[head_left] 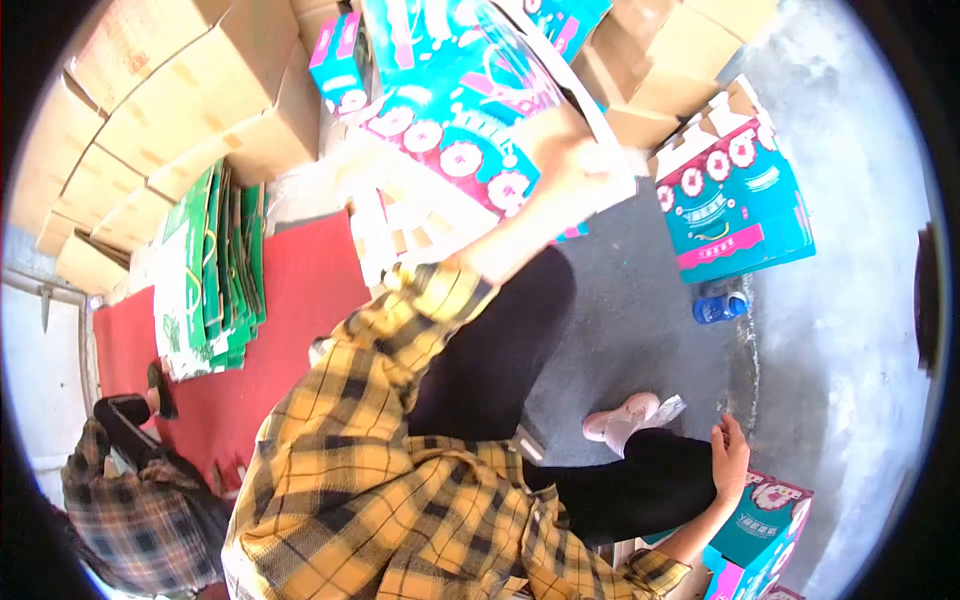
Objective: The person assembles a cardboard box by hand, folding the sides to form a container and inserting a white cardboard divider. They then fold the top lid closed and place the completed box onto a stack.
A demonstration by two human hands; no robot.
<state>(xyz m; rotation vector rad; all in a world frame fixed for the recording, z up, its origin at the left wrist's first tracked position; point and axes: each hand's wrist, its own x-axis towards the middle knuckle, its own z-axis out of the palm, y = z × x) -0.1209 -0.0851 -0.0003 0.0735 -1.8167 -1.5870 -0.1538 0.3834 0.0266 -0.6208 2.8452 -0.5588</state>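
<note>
My left hand reaches up and across, its fingers closed at the white edge of a teal and pink printed carton. The carton is tilted, and part of it lies behind my forearm. My right hand hangs beside my knee with nothing in it, fingers loosely apart. Just below it stands another teal carton, partly covered by my forearm. A third teal carton sits on the floor at the upper right, its top flaps raised. Close to that carton lies a small blue object, perhaps a bottle.
Brown cardboard boxes are stacked at the upper left, with more brown boxes at the top right. A pile of flat green and white bags rests on a red surface. Another person in plaid is at the lower left.
</note>
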